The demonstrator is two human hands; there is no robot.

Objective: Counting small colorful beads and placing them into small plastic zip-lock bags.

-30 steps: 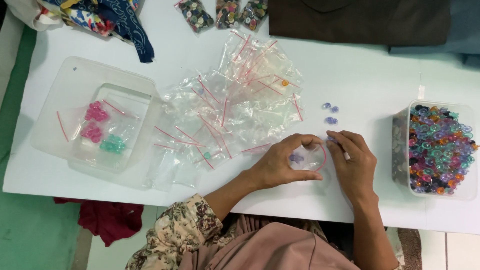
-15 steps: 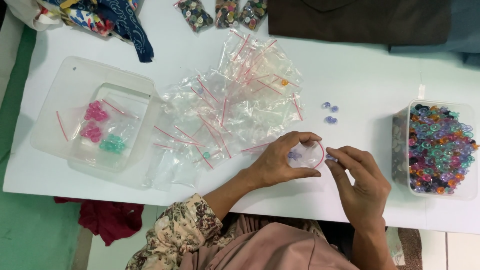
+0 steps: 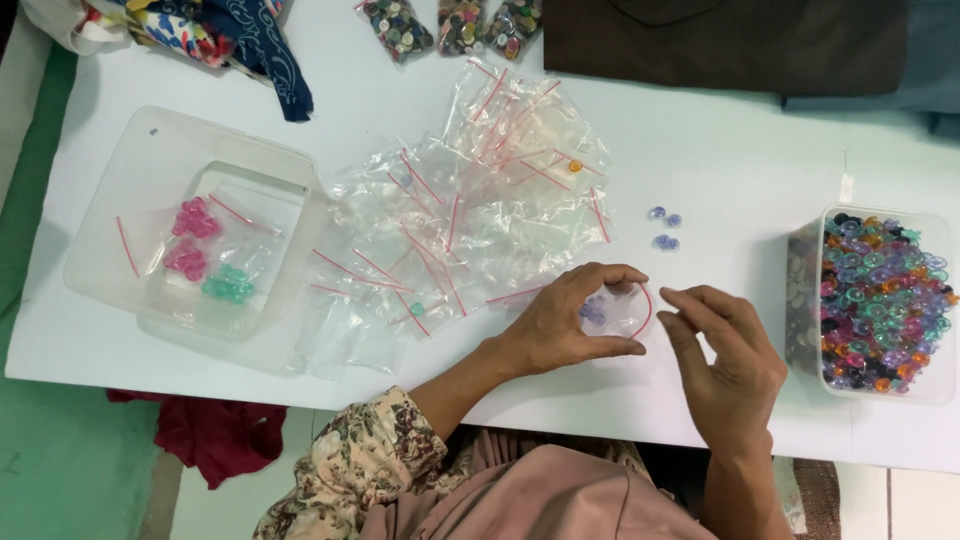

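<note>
**Small bag held open at the front of the surface**

Left hand (image 3: 560, 325) is what I see curled around a small clear bag (image 3: 618, 312) with a red seal strip, thumb below and fingers arched over the top, gripping it so its mouth faces right. A few pale blue beads show through the plastic inside. My right hand (image 3: 725, 365) sits just beside the bag's mouth, fingers drawn together at the tips; whether they pinch a bead I cannot tell.

Three loose blue beads (image 3: 664, 227) lie on the white surface (image 3: 740, 170) a little beyond the hands. To the right stands a clear tub of mixed coloured beads (image 3: 880, 300). Left of my hands spreads a heap of empty clear bags with red strips (image 3: 470, 210), and further left a clear tray (image 3: 120, 190) holds bags of pink beads (image 3: 192, 235) and green beads (image 3: 228, 283). Bags of buttons (image 3: 455, 22) lie at the far edge.
</note>
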